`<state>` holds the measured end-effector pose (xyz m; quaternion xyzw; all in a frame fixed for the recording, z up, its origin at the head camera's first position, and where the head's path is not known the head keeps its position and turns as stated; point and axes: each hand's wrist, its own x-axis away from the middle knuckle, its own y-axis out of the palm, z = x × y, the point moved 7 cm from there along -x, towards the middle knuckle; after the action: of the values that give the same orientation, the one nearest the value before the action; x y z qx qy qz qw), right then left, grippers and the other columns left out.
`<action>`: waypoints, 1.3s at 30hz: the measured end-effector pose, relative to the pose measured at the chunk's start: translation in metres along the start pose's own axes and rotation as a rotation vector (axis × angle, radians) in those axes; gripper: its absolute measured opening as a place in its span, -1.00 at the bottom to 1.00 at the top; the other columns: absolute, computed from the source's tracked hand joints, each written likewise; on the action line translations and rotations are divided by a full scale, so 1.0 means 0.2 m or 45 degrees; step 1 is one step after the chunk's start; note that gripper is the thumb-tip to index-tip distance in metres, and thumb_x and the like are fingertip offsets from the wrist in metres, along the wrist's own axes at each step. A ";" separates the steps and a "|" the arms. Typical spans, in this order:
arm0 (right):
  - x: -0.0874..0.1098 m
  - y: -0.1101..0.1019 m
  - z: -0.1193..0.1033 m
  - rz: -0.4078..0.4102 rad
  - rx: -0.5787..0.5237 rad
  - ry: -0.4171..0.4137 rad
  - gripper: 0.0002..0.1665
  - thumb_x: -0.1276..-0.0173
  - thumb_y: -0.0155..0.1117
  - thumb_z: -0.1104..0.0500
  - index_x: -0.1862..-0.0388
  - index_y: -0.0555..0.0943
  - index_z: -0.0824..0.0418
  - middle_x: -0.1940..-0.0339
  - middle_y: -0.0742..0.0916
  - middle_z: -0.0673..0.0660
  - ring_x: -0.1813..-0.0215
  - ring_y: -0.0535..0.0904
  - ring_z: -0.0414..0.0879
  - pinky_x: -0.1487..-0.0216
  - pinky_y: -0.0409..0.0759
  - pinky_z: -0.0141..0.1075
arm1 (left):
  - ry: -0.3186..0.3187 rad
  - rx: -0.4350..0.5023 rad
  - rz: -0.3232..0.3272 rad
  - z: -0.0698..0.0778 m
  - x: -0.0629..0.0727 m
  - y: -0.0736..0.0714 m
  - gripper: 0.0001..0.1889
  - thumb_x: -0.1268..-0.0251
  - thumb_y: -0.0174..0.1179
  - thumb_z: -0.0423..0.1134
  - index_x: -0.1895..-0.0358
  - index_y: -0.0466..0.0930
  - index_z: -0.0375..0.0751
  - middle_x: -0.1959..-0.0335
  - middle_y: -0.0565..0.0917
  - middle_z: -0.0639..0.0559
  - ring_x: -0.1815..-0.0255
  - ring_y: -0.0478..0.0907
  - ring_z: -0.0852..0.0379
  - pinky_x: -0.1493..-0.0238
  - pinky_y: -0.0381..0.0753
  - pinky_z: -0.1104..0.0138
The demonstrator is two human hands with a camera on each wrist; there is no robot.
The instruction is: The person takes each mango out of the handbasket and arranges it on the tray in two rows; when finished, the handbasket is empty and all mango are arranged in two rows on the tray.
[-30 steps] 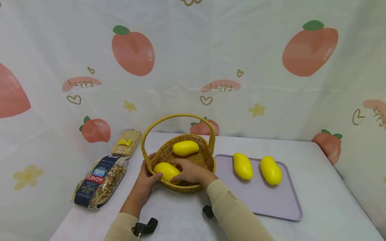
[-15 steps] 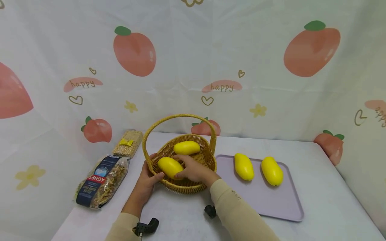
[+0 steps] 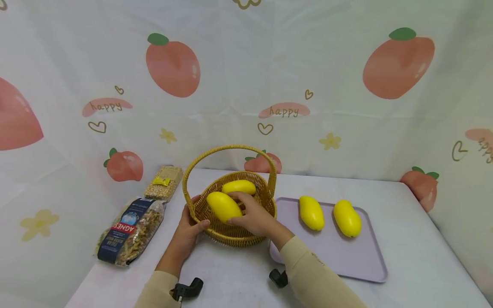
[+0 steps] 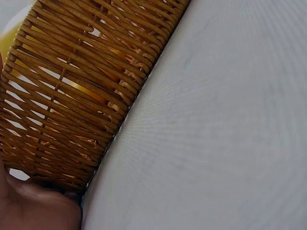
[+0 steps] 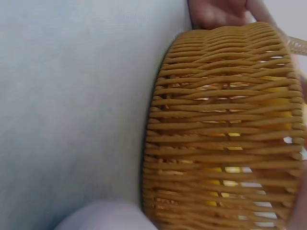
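A wicker basket with a tall hoop handle stands on the white table. My left hand grips its left side, thumb over the rim; in the left wrist view the palm lies against the woven wall. My right hand reaches over the basket and holds a yellow mango, fingers on its far side and thumb on the near side. Behind it a second mango lies in the basket, partly covered by the held one. The right wrist view shows mostly the basket's outer weave.
On the right, a lilac tray bears two more mangoes. To the left lie a pasta bag and, behind it, a pack of pale grains. A printed cloth hangs behind the table.
My right hand has lifted the mango from the basket's front left, up and to the right, so it now overlaps the rear mango. The left hand stays on the basket.
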<state>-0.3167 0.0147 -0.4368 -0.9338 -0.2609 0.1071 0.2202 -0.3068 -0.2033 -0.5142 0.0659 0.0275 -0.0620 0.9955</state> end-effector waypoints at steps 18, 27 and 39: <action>0.38 -0.15 -0.02 0.185 -0.295 0.005 -0.18 -0.49 0.55 0.05 -0.63 0.41 -0.02 -0.40 0.58 0.10 -0.25 0.56 0.14 -0.28 0.54 0.09 | 0.026 0.048 -0.022 0.01 0.00 0.00 -0.12 -0.56 0.19 -0.57 -0.75 -0.04 -0.01 -0.67 0.14 -0.23 -0.60 0.19 -0.20 -0.36 0.44 0.42; 0.56 -0.22 0.06 0.245 -0.424 0.039 -0.15 -0.51 0.53 0.16 -0.67 0.36 0.10 -0.44 0.53 0.22 -0.30 0.53 0.21 -0.18 0.67 -0.14 | 0.035 0.032 -0.022 0.01 0.01 0.00 -0.12 -0.57 0.21 -0.54 -0.75 -0.05 -0.03 -0.69 0.11 -0.25 -0.63 0.14 -0.22 -0.38 0.41 0.43; 0.80 -0.30 0.22 0.271 -0.361 0.204 -0.15 -0.48 0.57 0.13 -0.63 0.39 0.13 -0.49 0.52 0.21 -0.28 0.53 0.20 -0.16 0.68 -0.20 | 0.014 0.023 -0.006 0.00 0.00 0.00 -0.12 -0.56 0.22 -0.55 -0.75 -0.03 0.01 -0.68 0.14 -0.19 -0.63 0.18 -0.16 -0.40 0.40 0.41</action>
<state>-0.2232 0.1617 -0.4614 -0.9833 -0.1548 0.0174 0.0939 -0.3065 -0.2036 -0.5141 0.0749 0.0325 -0.0641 0.9946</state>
